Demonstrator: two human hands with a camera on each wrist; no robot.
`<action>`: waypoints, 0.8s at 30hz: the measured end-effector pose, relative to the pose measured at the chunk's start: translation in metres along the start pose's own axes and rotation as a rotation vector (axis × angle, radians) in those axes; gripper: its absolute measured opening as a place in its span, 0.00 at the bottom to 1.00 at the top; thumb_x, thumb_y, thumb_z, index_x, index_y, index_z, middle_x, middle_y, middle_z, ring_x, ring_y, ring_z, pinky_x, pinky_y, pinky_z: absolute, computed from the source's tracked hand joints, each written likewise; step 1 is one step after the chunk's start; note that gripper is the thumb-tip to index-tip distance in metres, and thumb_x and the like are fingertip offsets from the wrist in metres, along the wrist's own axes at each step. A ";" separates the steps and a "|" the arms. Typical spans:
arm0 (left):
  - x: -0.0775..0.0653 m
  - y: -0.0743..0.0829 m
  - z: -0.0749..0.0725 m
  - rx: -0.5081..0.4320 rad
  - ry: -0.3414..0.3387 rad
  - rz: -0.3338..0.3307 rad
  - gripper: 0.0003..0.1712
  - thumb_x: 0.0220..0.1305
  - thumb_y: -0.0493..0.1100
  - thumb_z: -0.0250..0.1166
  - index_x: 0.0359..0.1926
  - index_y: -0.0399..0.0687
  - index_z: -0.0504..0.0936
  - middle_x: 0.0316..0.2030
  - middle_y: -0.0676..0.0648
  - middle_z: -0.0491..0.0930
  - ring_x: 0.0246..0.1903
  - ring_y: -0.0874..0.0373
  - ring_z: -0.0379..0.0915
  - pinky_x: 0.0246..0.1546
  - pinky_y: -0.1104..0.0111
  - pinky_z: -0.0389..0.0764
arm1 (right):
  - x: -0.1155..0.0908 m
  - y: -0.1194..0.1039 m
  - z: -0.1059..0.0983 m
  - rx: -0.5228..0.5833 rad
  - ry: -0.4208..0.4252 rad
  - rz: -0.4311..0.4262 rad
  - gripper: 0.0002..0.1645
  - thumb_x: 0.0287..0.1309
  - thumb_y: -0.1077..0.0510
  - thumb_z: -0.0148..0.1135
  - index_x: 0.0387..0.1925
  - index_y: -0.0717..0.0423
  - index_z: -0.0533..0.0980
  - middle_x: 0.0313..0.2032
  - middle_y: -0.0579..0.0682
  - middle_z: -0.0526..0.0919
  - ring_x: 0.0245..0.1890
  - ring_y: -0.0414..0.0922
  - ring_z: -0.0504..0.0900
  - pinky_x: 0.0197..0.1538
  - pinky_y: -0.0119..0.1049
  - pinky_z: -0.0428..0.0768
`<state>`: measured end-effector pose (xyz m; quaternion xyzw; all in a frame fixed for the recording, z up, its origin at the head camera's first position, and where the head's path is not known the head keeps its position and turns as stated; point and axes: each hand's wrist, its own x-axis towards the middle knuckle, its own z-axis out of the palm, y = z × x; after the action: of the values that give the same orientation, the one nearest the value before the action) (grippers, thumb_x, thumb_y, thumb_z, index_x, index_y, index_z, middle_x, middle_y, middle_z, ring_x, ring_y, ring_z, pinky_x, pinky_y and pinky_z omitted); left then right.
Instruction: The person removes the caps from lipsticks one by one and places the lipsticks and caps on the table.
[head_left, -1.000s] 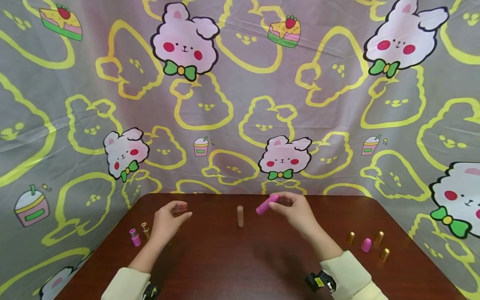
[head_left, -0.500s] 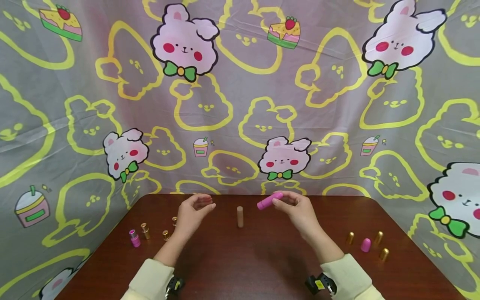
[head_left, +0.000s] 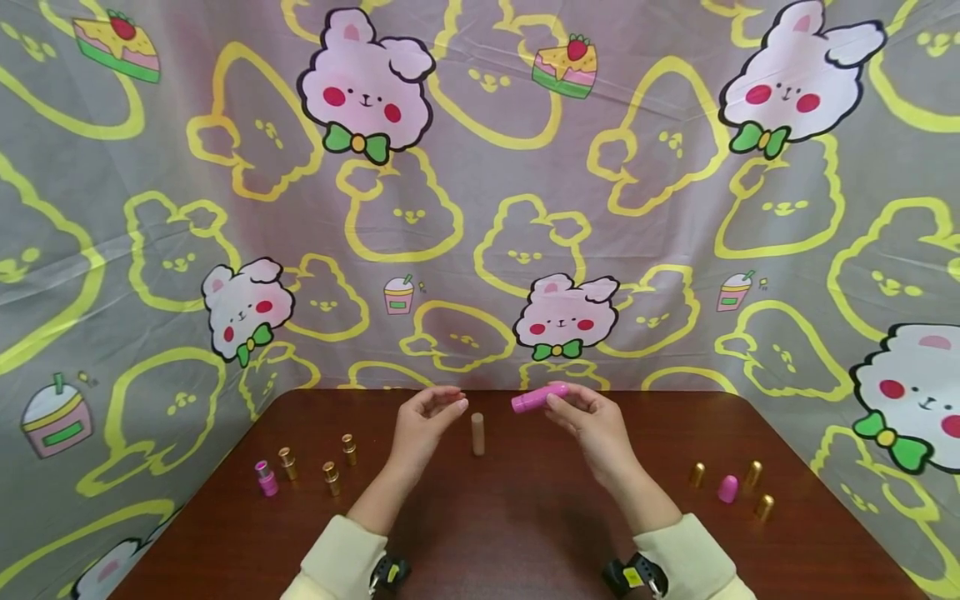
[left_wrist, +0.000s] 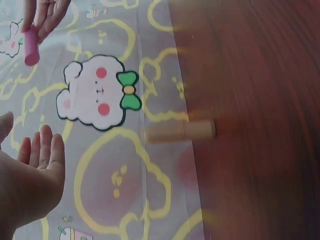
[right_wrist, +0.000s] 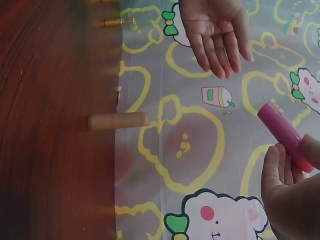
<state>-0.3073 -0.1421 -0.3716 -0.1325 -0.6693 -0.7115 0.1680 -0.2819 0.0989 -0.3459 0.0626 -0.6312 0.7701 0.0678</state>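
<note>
My right hand (head_left: 592, 417) pinches a pink lipstick tube (head_left: 537, 397) between thumb and fingers, raised above the table and tilted, its free end toward the left. Opposite it, my left hand (head_left: 426, 425) is in the air with fingers relaxed and nothing in them. Between the hands a tan lipstick tube (head_left: 478, 435) stands upright on the table. The right wrist view shows the pink tube (right_wrist: 282, 135) from close by, with the left hand's palm (right_wrist: 215, 35) facing it. In the left wrist view the tan tube (left_wrist: 182, 131) stands beyond my fingers.
At the left stand a pink lipstick base (head_left: 266, 478) and several gold lipstick bases (head_left: 332, 478). Several gold caps (head_left: 764, 507) and one pink cap (head_left: 728, 489) stand at the right. A printed cloth (head_left: 465, 167) surrounds the dark red-brown table (head_left: 495, 533).
My left hand has moved right, from beside the gold bases toward the pink tube, uncovering those bases. My right hand has tipped the pink tube nearer to level.
</note>
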 end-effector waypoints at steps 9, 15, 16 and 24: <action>-0.002 0.001 0.025 -0.210 -0.019 -0.022 0.17 0.61 0.32 0.66 0.48 0.21 0.76 0.36 0.41 0.85 0.35 0.59 0.83 0.40 0.66 0.82 | 0.001 0.001 0.007 0.163 0.039 0.014 0.21 0.61 0.66 0.63 0.54 0.73 0.73 0.45 0.55 0.82 0.43 0.48 0.85 0.54 0.43 0.76; -0.005 0.002 0.040 -0.300 -0.046 -0.048 0.18 0.62 0.30 0.64 0.50 0.20 0.74 0.40 0.36 0.83 0.36 0.58 0.83 0.43 0.65 0.82 | 0.000 0.001 0.014 0.256 0.062 0.036 0.13 0.62 0.68 0.61 0.47 0.69 0.77 0.42 0.54 0.82 0.41 0.47 0.85 0.54 0.44 0.76; -0.005 0.002 0.042 -0.315 -0.048 -0.051 0.19 0.62 0.29 0.64 0.50 0.19 0.74 0.41 0.35 0.82 0.37 0.57 0.83 0.44 0.64 0.81 | 0.000 0.001 0.015 0.265 0.065 0.039 0.11 0.61 0.68 0.62 0.46 0.68 0.78 0.42 0.53 0.82 0.41 0.47 0.85 0.55 0.45 0.76; -0.007 0.002 0.057 -0.403 -0.054 -0.060 0.19 0.59 0.27 0.64 0.50 0.20 0.74 0.40 0.41 0.83 0.38 0.57 0.82 0.45 0.65 0.81 | 0.000 0.001 0.020 0.343 0.095 0.045 0.04 0.62 0.66 0.62 0.38 0.59 0.81 0.40 0.52 0.82 0.39 0.46 0.85 0.56 0.45 0.74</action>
<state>-0.3018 -0.0845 -0.3686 -0.1623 -0.5214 -0.8319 0.0988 -0.2817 0.0795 -0.3436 0.0226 -0.4878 0.8699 0.0688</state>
